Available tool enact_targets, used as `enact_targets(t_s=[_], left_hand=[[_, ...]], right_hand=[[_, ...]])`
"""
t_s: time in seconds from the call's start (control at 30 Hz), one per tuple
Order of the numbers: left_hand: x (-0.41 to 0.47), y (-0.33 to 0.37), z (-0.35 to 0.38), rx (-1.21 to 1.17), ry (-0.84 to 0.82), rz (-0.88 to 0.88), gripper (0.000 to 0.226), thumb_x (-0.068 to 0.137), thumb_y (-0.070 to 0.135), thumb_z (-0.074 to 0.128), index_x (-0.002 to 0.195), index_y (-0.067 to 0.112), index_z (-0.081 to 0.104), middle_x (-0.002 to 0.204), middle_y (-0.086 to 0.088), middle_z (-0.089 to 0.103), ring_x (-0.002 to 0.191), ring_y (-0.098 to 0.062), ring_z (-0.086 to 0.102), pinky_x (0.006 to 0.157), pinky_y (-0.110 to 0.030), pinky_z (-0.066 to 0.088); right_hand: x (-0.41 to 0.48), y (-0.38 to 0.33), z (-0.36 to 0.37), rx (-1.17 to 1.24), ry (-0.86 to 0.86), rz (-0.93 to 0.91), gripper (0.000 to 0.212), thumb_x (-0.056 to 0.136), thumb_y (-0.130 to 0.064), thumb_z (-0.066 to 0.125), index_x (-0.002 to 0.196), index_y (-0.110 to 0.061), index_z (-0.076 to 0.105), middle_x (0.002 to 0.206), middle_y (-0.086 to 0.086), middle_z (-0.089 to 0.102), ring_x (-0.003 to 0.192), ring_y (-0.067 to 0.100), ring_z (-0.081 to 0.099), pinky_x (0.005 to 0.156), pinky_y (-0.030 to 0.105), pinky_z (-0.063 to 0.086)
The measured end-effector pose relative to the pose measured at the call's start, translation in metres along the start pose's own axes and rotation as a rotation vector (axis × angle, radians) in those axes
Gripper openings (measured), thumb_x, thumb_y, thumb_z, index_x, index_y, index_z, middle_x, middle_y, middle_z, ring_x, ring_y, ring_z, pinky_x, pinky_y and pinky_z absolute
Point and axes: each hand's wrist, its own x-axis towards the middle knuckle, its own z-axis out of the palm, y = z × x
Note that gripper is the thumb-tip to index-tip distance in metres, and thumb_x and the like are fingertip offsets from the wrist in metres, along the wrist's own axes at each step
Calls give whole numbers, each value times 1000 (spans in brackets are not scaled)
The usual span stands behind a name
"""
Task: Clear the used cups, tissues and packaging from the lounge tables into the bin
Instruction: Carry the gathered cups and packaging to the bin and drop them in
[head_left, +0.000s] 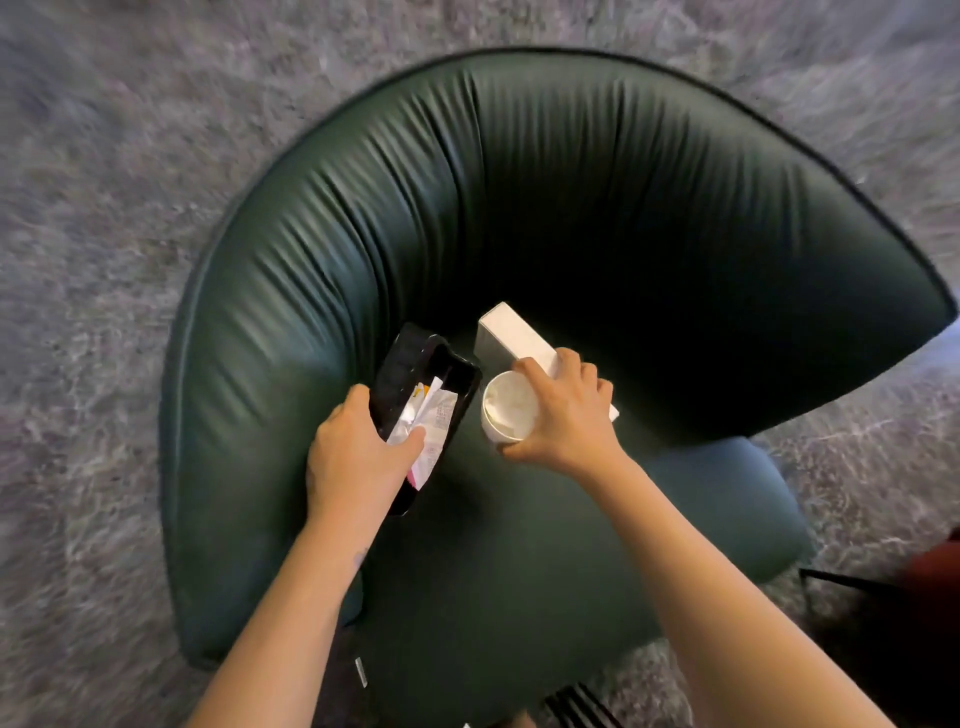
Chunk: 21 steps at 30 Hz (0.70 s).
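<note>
Spillage risk, judged high: black tray (410, 364) gripped at its near end by the left hand (358, 457) and apparently tilted, with loose wrappers and receipts (431, 421) overhanging the edge, pinned only by the thumb. Liable to slide out onto the armchair (571, 208) or the carpet (104, 156) with any further tilt or slackened thumb. Second risk at the right hand (561, 421): fingers curled round the rim of a white paper cup (506, 410) while also clamping a long white box (514, 338) beside it. Two items in one grasp, with the box projecting well past the fingers and likely to twist free or tip the cup. Cup contents: crumpled white tissue, no liquid visible. Tray contents: paper scraps, some with pink and orange print. Box closed, contents not determinable. All items held above the seat. No bin in view, so disposal not yet done.
</note>
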Motion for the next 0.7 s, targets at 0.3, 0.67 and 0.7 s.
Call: enact_targets(t_s=[0.3, 0.67, 0.7], left_hand=[[1, 74, -130, 41, 192, 109, 35, 76, 27, 69, 96, 7, 49, 98, -16, 60, 90, -33, 56, 62, -33, 34], [-9, 23, -293, 26, 447, -2, 37, 75, 29, 71, 99, 9, 51, 95, -14, 63, 86, -33, 59, 60, -32, 36], [-7, 14, -304, 29, 459, -18, 38, 75, 29, 71, 100, 9, 51, 96, -14, 63, 86, -33, 59, 60, -32, 36]], right_hand=[[10, -74, -132, -76, 80, -81, 84, 50, -55, 75, 122, -32, 37, 117, 9, 35, 102, 30, 35, 83, 40, 28], [25, -237, -199, -85, 97, -361, 84, 51, -52, 75, 124, -33, 39, 117, 8, 36, 107, 33, 37, 90, 43, 30], [29, -254, -197, -79, 98, -381, 83, 51, -52, 76, 123, -33, 39, 117, 8, 36, 107, 32, 37, 90, 43, 30]])
